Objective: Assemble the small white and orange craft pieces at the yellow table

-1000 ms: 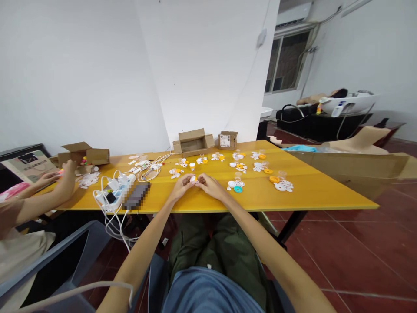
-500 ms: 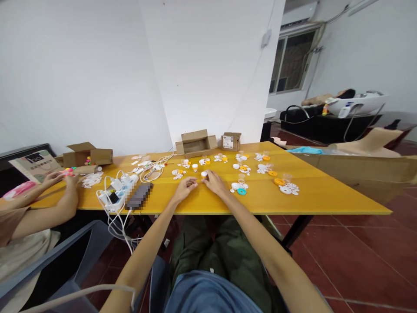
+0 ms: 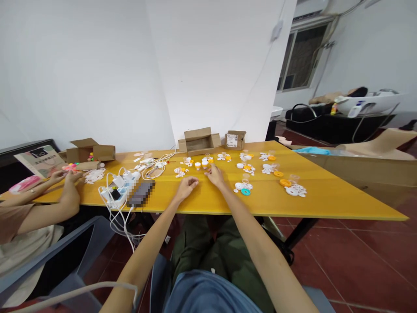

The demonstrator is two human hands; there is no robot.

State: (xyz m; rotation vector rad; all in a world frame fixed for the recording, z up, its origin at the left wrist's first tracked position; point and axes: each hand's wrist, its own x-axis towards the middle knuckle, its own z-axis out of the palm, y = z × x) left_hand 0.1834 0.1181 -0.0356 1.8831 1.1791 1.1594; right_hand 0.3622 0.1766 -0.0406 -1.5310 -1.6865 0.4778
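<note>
Two small white-topped pieces with orange bands stand side by side on the table: the left white-topped piece (image 3: 197,165) and the right white-topped piece (image 3: 204,164). Just by the right one is my right hand (image 3: 215,176), its fingers loosely bent and apart; the piece seems to be out of its grasp. My left hand (image 3: 188,188) rests at the table's near side, fingers curled but apart, with nothing in it. Around the hands lie small piles of white discs, orange rings and clear cups, such as the pile (image 3: 181,171) to the left. A teal ring (image 3: 245,191) lies to the right.
An open cardboard box (image 3: 200,145) and a smaller carton (image 3: 235,140) stand against the wall. At left are a power strip (image 3: 119,195) with cables and a pixelated dark device (image 3: 141,193). Further left, another person's hands (image 3: 70,176) work with colourful pieces. More parts (image 3: 295,189) lie at right.
My right hand has moved forward and set its white-topped piece beside the other one, loosening its fingers. The left hand stays nearly in place. The view has shifted slightly.
</note>
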